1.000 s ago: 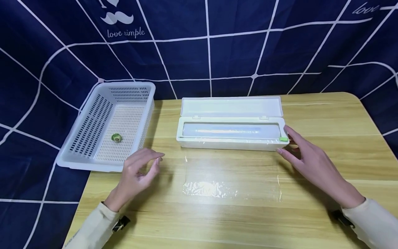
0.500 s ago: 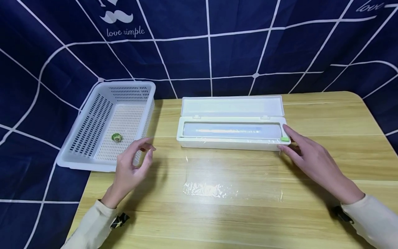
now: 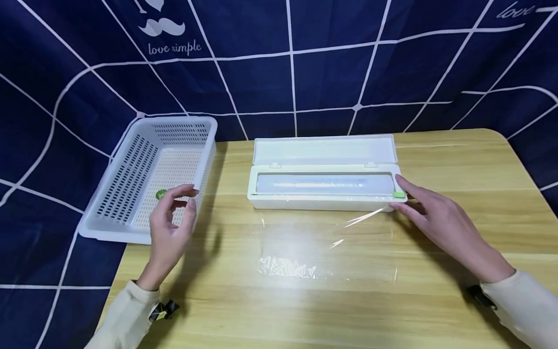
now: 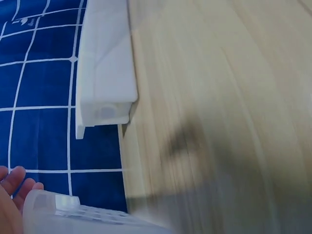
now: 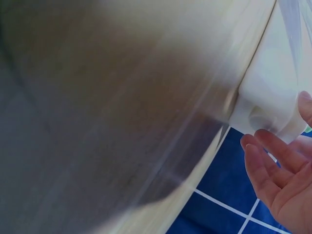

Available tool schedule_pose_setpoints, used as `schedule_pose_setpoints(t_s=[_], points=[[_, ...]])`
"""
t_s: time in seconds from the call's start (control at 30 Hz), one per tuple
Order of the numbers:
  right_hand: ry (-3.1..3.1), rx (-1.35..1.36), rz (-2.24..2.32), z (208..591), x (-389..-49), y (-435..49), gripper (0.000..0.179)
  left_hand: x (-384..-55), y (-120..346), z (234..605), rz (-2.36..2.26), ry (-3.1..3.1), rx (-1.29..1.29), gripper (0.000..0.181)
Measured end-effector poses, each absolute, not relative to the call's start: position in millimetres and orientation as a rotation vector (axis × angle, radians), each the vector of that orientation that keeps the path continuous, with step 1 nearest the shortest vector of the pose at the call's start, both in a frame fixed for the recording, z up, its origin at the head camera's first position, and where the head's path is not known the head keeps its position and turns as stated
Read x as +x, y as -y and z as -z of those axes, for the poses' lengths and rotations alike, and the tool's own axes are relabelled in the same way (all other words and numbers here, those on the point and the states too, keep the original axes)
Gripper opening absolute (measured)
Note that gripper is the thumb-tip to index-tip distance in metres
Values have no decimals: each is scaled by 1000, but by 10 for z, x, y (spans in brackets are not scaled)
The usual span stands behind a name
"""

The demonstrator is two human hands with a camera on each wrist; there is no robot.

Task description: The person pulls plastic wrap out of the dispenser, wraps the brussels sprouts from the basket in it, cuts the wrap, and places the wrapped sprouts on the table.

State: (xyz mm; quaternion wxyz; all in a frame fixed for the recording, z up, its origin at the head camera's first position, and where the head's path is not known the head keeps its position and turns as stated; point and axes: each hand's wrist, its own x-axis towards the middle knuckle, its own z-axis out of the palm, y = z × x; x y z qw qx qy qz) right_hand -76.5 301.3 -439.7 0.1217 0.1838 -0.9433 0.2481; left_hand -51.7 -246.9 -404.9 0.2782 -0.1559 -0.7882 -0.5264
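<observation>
My left hand (image 3: 169, 235) hovers over the near right rim of the white basket (image 3: 208, 169), thumb and fingers bent and apart, nothing between them. Partly behind its fingers, a small round green vegetable (image 3: 161, 194) lies on the basket floor. My right hand (image 3: 446, 230) holds the right end of a white cling film box (image 3: 327, 202), thumb at the front and index finger higher up. Inside the lidless-side opening lies the film roll (image 3: 324, 184); the lid (image 3: 324, 149) is flipped back. A clear film sheet (image 3: 287, 268) extends from the box across the table.
A green slider (image 3: 398, 195) sits at the box's right front corner. The wooden table (image 3: 340, 315) has a rounded far right corner, and dark blue gridded cloth (image 3: 331, 82) hangs behind it and at the sides.
My left hand has moved left and slightly forward, from beside the basket to over its rim. My right hand stays at the box end. New bright creases show in the film's right part.
</observation>
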Motion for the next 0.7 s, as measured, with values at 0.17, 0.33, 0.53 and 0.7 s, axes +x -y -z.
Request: schedule_pose_setpoints(t_s=[0.17, 0.33, 0.53, 0.7], points=[[2780, 524, -750, 4394, -765, -3021, 77, -530, 2512, 4010, 1504, 2083, -316, 26], [2829, 479, -767, 4368, -764, -3035, 75, -610, 2581, 3987, 1515, 2050, -270, 24], [2838, 479, -766, 4353, -776, -3038, 76, -675, 2658, 3961, 1478, 2065, -226, 23], [2833, 491, -759, 4351, -775, -3037, 76, -704, 2700, 3925, 1455, 2125, -187, 24]])
